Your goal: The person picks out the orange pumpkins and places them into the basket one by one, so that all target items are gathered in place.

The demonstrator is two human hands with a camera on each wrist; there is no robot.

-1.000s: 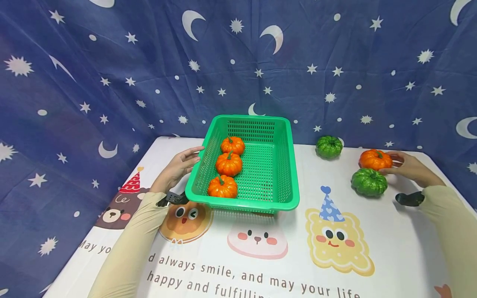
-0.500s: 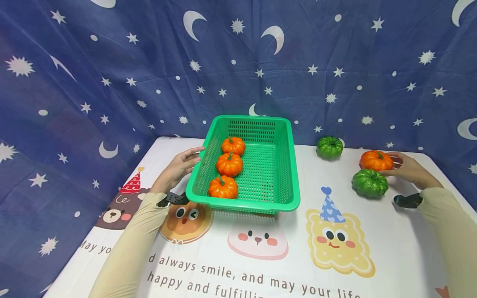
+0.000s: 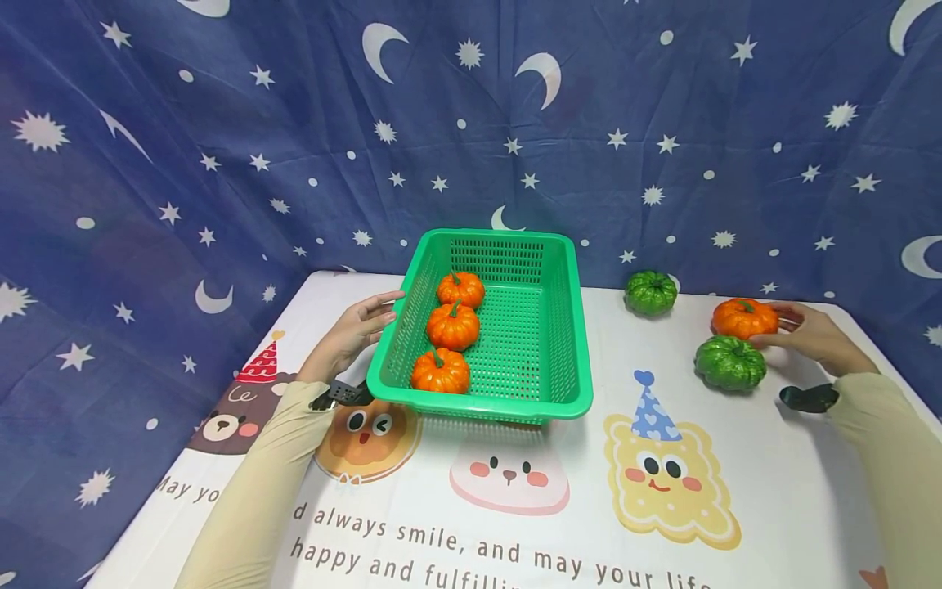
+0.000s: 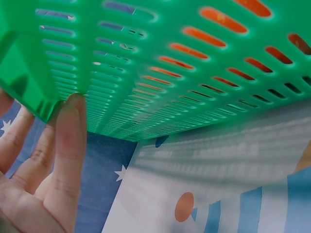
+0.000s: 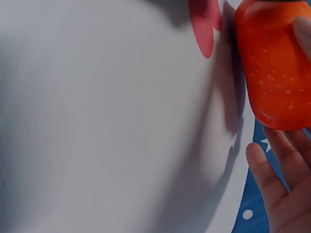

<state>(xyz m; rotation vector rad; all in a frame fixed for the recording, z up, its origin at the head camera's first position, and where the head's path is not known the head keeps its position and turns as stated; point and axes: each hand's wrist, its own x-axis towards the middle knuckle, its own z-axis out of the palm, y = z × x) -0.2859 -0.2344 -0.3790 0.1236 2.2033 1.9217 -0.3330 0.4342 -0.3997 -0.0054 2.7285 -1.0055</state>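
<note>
A green plastic basket [image 3: 478, 405] stands on the table with several small orange pumpkins in a row along its left side, one of them a middle pumpkin [image 3: 452, 327]. My left hand [image 3: 353, 327] touches the basket's left rim from outside, its fingers fairly straight. In the left wrist view, fingertips meet the slotted wall [image 4: 146, 73]. Over on the right, my right hand [image 3: 813, 334] holds an orange pumpkin [image 3: 743, 317] between thumb and fingers at its right side. A green pumpkin [image 3: 730, 362] sits just in front of it.
Another green pumpkin [image 3: 651, 293] stands farther back, right of the basket. The white tablecloth [image 3: 559, 474] carries printed cartoon figures and lettering. A dark blue curtain [image 3: 471, 147] with moons and stars closes off the back and left.
Almost nothing differs. The right hand shifts very slightly at the orange pumpkin, while the left hand and the basket stay put.
</note>
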